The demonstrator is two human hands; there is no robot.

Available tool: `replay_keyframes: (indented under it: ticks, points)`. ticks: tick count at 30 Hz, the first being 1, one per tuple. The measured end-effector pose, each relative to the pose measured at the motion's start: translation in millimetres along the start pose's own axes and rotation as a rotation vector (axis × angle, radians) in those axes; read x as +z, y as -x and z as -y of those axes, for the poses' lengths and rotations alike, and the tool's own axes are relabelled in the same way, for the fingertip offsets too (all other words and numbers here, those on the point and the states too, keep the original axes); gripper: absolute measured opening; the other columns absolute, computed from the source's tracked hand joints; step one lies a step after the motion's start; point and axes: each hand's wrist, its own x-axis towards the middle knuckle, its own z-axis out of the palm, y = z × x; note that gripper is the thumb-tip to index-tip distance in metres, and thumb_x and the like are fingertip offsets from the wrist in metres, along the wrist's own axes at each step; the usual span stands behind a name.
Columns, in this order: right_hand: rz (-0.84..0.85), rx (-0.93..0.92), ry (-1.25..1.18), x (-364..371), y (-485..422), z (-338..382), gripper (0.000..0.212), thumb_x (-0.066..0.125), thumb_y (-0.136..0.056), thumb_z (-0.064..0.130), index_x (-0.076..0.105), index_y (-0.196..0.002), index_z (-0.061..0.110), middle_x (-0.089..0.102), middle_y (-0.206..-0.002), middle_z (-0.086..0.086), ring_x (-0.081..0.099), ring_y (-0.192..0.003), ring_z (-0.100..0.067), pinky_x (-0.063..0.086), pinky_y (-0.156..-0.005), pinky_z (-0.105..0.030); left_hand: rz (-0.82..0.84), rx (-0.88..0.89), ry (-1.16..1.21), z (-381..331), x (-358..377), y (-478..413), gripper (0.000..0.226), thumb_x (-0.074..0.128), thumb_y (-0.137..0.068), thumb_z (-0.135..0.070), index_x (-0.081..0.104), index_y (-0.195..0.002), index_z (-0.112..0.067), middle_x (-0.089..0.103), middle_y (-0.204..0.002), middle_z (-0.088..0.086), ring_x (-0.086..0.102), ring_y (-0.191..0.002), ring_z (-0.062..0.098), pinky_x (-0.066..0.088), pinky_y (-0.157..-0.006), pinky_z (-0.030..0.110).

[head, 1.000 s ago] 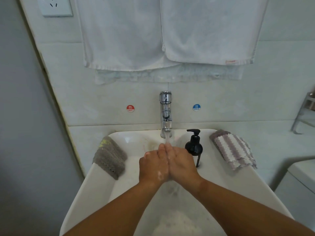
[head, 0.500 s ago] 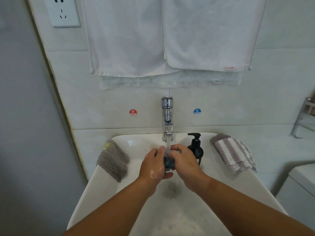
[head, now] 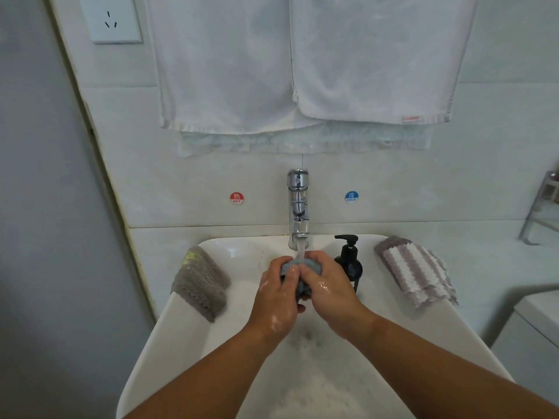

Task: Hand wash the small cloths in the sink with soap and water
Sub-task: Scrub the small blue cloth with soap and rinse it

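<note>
Blue-grey cloth (head: 311, 263): bunched, centre frame, under the running chrome tap (head: 298, 207), over the white sink (head: 169, 328). We hold it with left hand (head: 276, 297) and right hand (head: 328, 290), each grip closed round it. Black pump bottle (head: 349, 264) just right; grey cloth (head: 199, 285) on left rim; striped cloth (head: 414, 270) at right.

Above our left hand (head: 276, 294) and right hand (head: 329, 287) we see towels (head: 372, 55), a hot sticker (head: 237, 198) and a cold sticker (head: 351, 196); socket (head: 116, 18) far up-left, rack (head: 536, 207) far right.

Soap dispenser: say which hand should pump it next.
Right, probably. The right hand sits beside the black soap dispenser; the left hand, also gripping the blue cloth, must cross over.
</note>
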Motion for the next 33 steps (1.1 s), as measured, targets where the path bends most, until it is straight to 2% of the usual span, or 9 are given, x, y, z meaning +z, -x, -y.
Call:
replay_keyframes:
  ticks: [3,6,11,15,17,21,26,30,33]
  points:
    - [0.027,-0.025,0.043,0.3,1.8,-4.7,0.025,0.053,-0.105,0.028,0.051,-0.129,0.026,0.063,-0.114,0.003,0.065,-0.103,-0.015,0.058,-0.080,-0.022,-0.083,0.090,-0.154,7.4,-0.1,-2.5,0.019,0.036,-0.107,-0.040,0.047,-0.122,-0.035,0.062,-0.117,0.003,0.065,-0.100,0.020,0.058,-0.071,0.023]
    - [0.014,-0.079,0.223,3.2,4.6,-7.9,0.019,0.045,-0.107,0.036,0.049,-0.124,0.028,0.062,-0.109,0.008,0.064,-0.100,-0.010,0.058,-0.090,-0.028,-0.168,0.144,-0.234,7.5,-0.2,-2.9,0.015,0.038,-0.108,-0.033,0.050,-0.113,-0.027,0.065,-0.103,0.003,0.064,-0.091,0.011,0.049,-0.067,0.009]
    - [-0.047,-0.111,0.322,8.3,4.3,-6.5,0.022,0.040,-0.108,0.036,0.056,-0.106,0.021,0.065,-0.092,0.006,0.065,-0.084,-0.008,0.049,-0.066,-0.014,-0.214,0.110,-0.289,-3.7,0.0,0.1,0.025,0.035,-0.109,-0.032,0.052,-0.103,-0.015,0.060,-0.085,-0.001,0.056,-0.074,0.005,0.041,-0.055,0.006]
    - [-0.085,-0.124,0.457,9.3,-1.0,-8.2,0.033,0.039,-0.108,0.037,0.054,-0.082,0.021,0.061,-0.077,0.005,0.058,-0.071,-0.014,0.036,-0.058,-0.018,-0.190,0.150,-0.493,-1.5,-0.7,-3.2,0.031,0.032,-0.109,-0.026,0.059,-0.107,-0.011,0.057,-0.092,-0.004,0.060,-0.088,0.015,0.035,-0.068,0.005]
    - [-0.057,-0.173,0.590,8.4,0.9,-3.7,0.038,0.035,-0.109,0.034,0.055,-0.081,0.018,0.061,-0.078,0.003,0.058,-0.071,-0.014,0.039,-0.061,-0.022,-0.191,0.149,-0.539,-1.6,0.1,-3.5,0.037,0.030,-0.110,-0.028,0.063,-0.106,-0.011,0.060,-0.094,-0.003,0.060,-0.090,0.017,0.036,-0.073,0.008]
    - [0.007,-0.274,0.975,9.6,-1.6,-0.1,0.041,0.025,-0.111,0.027,0.062,-0.102,0.013,0.066,-0.095,-0.004,0.065,-0.085,-0.024,0.051,-0.077,-0.039,-0.189,0.151,-0.595,-1.9,2.1,-4.9,0.049,0.027,-0.110,-0.035,0.070,-0.104,-0.012,0.072,-0.102,0.006,0.065,-0.098,0.025,0.046,-0.092,0.035]
    - [-0.092,-0.123,0.570,12.2,-4.2,-6.6,0.054,0.030,-0.109,0.040,0.064,-0.074,0.018,0.064,-0.069,0.005,0.060,-0.062,-0.007,0.042,-0.059,-0.017,-0.212,0.070,-0.540,-4.1,2.6,-5.5,0.057,0.028,-0.108,-0.044,0.076,-0.100,-0.015,0.074,-0.094,0.006,0.067,-0.091,0.024,0.051,-0.087,0.035]
    - [-0.044,0.055,0.208,12.2,-1.1,-2.9,0.040,0.038,-0.107,0.045,0.063,-0.096,0.015,0.068,-0.093,-0.005,0.069,-0.082,-0.019,0.057,-0.056,-0.031,-0.228,0.017,-0.319,-2.1,3.1,-3.7,0.040,0.037,-0.107,-0.043,0.067,-0.098,-0.019,0.067,-0.090,0.000,0.063,-0.084,0.017,0.043,-0.062,0.015]
    - [-0.029,0.099,0.054,8.0,3.8,3.8,0.017,0.047,-0.106,0.034,0.056,-0.108,0.020,0.063,-0.104,-0.004,0.066,-0.090,-0.015,0.057,-0.056,-0.022,-0.192,0.056,-0.199,3.6,1.5,-6.0,0.016,0.043,-0.107,-0.029,0.058,-0.108,-0.023,0.065,-0.104,0.004,0.064,-0.095,0.021,0.059,-0.078,0.032]
